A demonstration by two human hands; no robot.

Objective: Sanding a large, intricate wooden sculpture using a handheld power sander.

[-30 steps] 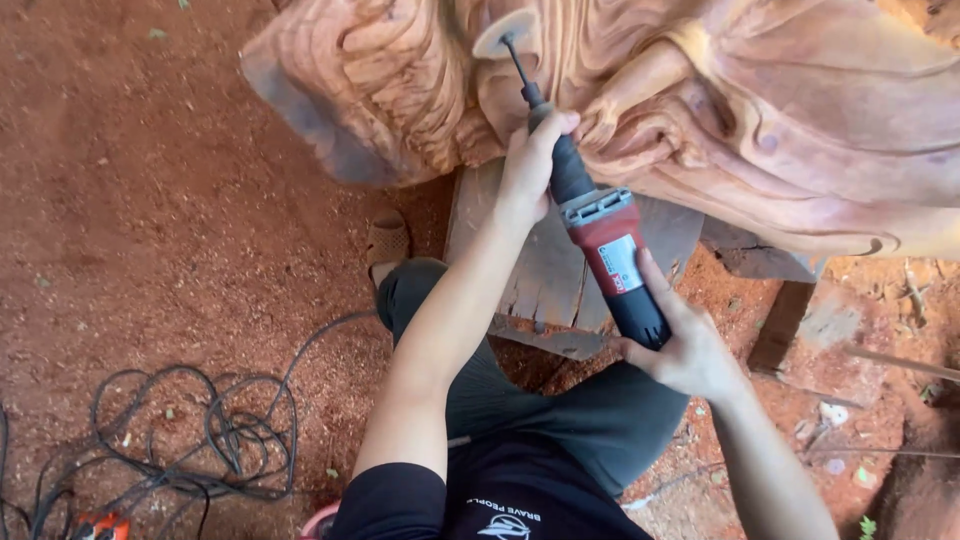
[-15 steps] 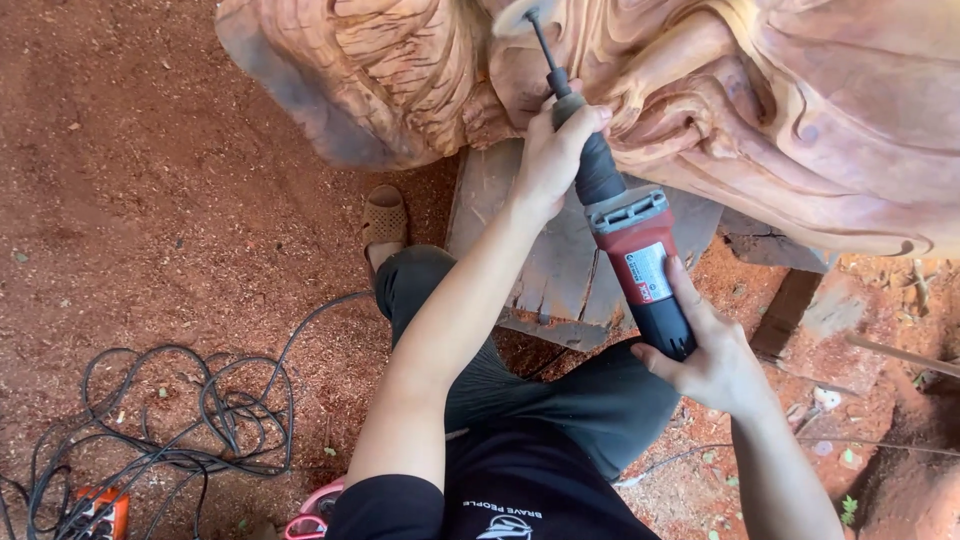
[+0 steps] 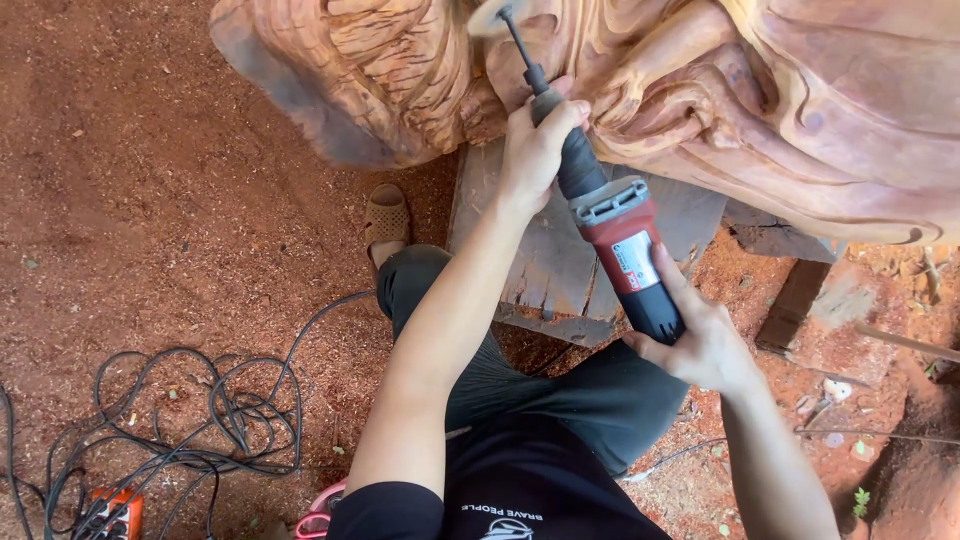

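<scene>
A red and black die grinder [image 3: 618, 238] with a long shaft points up at a large carved wooden sculpture [image 3: 700, 90]. Its spinning disc [image 3: 490, 18] touches the carved folds near the top edge of the view. My left hand [image 3: 538, 145] grips the black neck of the grinder just behind the shaft. My right hand [image 3: 700, 340] holds the rear end of its body. I sit with my legs in dark green trousers [image 3: 560, 380] below the tool.
The sculpture rests on a worn wooden plank [image 3: 540, 270]. A tangle of black cable [image 3: 190, 420] with an orange plug box [image 3: 115, 508] lies on the red sawdust-covered ground at lower left. A brown sandal [image 3: 386, 215] shows beside the plank. Wood blocks [image 3: 795, 300] lie at right.
The view has shifted, so the sculpture and tool sit a little lower and to the left in view. Both hands keep the same grip on the grinder, whose disc stays against the carving.
</scene>
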